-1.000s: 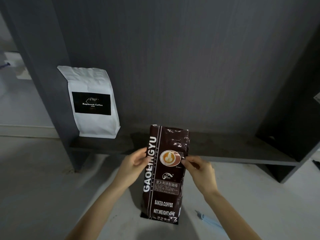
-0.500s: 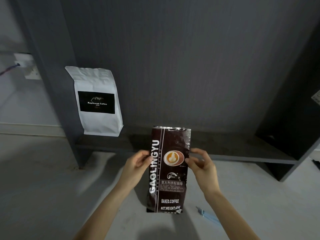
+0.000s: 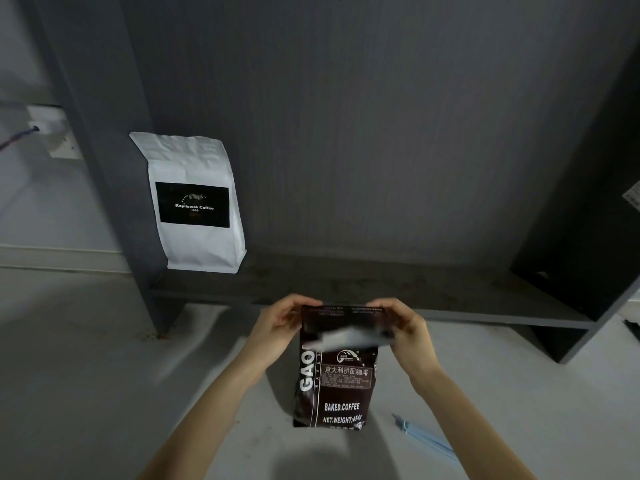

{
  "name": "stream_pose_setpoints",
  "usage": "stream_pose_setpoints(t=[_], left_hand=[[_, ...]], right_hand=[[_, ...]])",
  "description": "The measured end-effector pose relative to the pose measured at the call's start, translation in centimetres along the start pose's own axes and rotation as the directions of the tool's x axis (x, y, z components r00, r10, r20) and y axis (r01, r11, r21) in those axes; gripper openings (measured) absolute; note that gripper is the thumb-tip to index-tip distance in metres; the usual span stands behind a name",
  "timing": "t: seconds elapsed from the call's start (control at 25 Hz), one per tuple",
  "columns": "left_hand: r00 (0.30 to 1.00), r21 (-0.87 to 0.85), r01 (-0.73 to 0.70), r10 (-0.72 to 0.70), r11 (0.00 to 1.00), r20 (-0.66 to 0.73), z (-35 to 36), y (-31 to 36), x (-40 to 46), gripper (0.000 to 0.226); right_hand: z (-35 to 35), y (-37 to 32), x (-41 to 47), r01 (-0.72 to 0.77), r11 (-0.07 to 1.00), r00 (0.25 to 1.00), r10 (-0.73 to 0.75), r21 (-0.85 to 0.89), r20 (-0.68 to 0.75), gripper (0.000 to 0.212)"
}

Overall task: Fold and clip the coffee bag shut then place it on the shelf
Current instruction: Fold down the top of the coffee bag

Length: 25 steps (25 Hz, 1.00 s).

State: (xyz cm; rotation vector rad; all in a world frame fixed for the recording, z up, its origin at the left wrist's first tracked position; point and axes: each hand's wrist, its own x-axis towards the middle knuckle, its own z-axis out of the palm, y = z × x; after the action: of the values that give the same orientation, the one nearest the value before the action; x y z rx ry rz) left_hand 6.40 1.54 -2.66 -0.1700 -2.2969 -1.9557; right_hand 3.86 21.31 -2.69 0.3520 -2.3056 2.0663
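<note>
A dark brown coffee bag (image 3: 337,382) stands upright on the pale floor in front of a low dark shelf (image 3: 398,289). Its top part is bent forward and down over the front, showing the printed back and a silvery edge. My left hand (image 3: 277,323) grips the fold at its left end and my right hand (image 3: 405,327) grips it at the right end. A light blue clip (image 3: 424,436) lies on the floor to the right of the bag, untouched.
A white coffee bag (image 3: 197,202) with a black label stands at the shelf's left end against the side panel. The shelf board to its right is bare. A wall socket (image 3: 52,133) with a cable sits at far left. A dark cabinet side (image 3: 588,237) rises at right.
The bag's top, upright before, has been bent forward and down. Both hands moved up from the bag's sides to the top fold. The view shifted slightly.
</note>
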Motion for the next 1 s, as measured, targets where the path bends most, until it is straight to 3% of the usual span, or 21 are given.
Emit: stream_pose_setpoints(t=[0.04, 0.2, 0.36, 0.48, 0.6, 0.64, 0.76, 1.0], left_hand=[[1.0, 0.009, -0.006, 0.006, 1.0, -0.003, 0.0, 0.1, 0.0, 0.034], [1.0, -0.046, 0.001, -0.002, 0.999, -0.011, 0.0, 0.2, -0.1, 0.031], [0.997, -0.108, 0.065, -0.059, 0.992, 0.057, -0.3, 0.4, 0.0, 0.031], [0.974, -0.249, 0.19, -0.151, 0.95, 0.168, -0.9, 0.7, -0.2, 0.03], [0.978, -0.074, 0.145, -0.132, 0.987, 0.16, -0.7, 0.8, -0.5, 0.029], [0.984, -0.049, 0.128, -0.121, 0.991, 0.131, -0.4, 0.7, -0.6, 0.03], [0.992, -0.113, 0.123, -0.119, 0.986, 0.048, 0.3, -0.3, -0.8, 0.035], [0.991, -0.107, 0.131, -0.131, 0.986, 0.006, 0.6, -1.3, -0.9, 0.025]], right_hand=[[-0.2, -0.1, 0.1, 0.01, 1.0, 0.999, -0.01, 0.016, 0.031, 0.053], [-0.5, -0.1, 0.1, 0.002, 0.998, 0.994, -0.008, 0.058, 0.113, 0.032], [-1.0, -0.4, -0.2, -0.023, 0.997, 0.988, 0.012, 0.067, 0.153, 0.049], [-1.4, -0.9, -0.3, -0.023, 1.0, 0.979, 0.021, 0.006, 0.204, 0.047], [-0.8, -0.9, -0.5, -0.002, 1.0, 0.989, 0.005, -0.021, 0.145, 0.029], [-0.6, -0.6, -0.5, 0.001, 1.0, 0.993, -0.001, -0.007, 0.122, 0.035], [0.0, 0.0, -0.5, -0.037, 0.999, 0.998, 0.036, 0.011, 0.047, 0.045], [0.4, 0.9, -0.6, -0.091, 0.996, 0.995, 0.091, -0.014, -0.031, 0.014]])
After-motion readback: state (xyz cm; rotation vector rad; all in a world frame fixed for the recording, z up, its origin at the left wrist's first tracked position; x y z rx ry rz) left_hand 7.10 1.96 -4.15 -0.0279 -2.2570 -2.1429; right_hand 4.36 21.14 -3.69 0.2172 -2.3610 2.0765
